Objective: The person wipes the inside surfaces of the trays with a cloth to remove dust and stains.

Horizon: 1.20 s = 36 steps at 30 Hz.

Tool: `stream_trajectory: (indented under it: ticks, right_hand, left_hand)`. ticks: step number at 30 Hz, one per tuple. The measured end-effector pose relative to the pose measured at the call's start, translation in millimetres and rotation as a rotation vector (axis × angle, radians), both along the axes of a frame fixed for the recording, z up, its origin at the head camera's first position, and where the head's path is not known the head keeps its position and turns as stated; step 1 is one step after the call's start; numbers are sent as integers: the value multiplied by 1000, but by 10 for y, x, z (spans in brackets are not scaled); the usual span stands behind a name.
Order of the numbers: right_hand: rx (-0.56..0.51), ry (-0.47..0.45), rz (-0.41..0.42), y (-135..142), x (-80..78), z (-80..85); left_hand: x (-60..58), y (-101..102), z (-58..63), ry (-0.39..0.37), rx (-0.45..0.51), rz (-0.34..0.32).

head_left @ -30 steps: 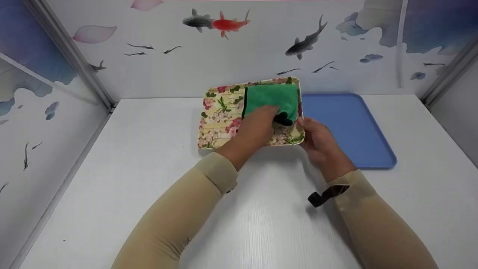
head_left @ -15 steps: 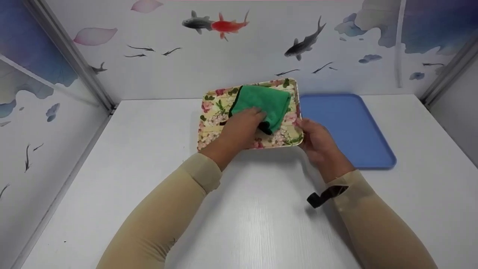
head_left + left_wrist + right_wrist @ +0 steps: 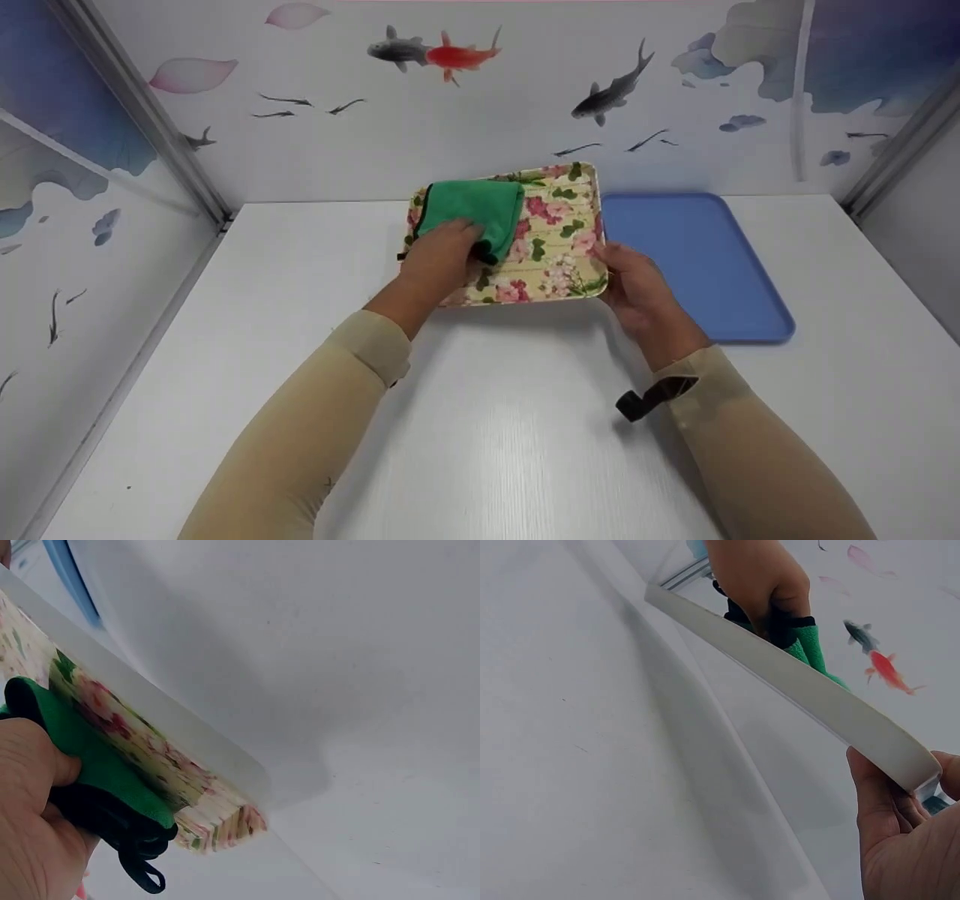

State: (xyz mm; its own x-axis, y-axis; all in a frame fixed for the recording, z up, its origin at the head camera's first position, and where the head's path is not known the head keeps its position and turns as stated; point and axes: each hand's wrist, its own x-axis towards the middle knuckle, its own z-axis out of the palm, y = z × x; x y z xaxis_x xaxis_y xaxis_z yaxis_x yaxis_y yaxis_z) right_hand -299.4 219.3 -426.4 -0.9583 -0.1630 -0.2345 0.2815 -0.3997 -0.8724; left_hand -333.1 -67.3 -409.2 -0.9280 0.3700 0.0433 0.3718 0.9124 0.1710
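Observation:
My left hand (image 3: 442, 259) grips a folded green cloth (image 3: 480, 206) with black edging and presses it on the left part of a floral tray (image 3: 555, 240). In the left wrist view the thumb pinches the cloth (image 3: 97, 757), and a small black loop (image 3: 142, 870) hangs from it. With my right hand (image 3: 637, 289) I hold the tray by its right edge, thumb on the rim and fingers beneath. The tray (image 3: 795, 682) is raised off the table and tilted; its plain pale side shows in the right wrist view.
A blue tray (image 3: 701, 270) lies on the white table (image 3: 495, 435) to the right, partly behind my right hand. Behind the table stands a wall panel (image 3: 300, 150) printed with fish. A black strap (image 3: 660, 394) with a small device sits on my right wrist.
My left hand has slid the green cloth from the right part of the floral tray to its left part. The right hand keeps its hold, and the tray has hardly moved.

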Motion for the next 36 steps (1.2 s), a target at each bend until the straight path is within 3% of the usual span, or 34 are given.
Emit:
stream_trajectory:
  ticks: [12,23,29,36]
  right_hand:
    - [47,7,-13,0,19,13]
    - [70,-3,-26,-4,17,10]
    - [41,-12,-28,15,20,11]
    - [4,-46,-63,7,-13,17]
  left_hand:
    - [-76,-237,-74,-41,50,154]
    - [-35,-249,-132,-95,259,271]
    - [12,-150,-83,-104,351,285]
    - [91,60,-5,-125,366,254]
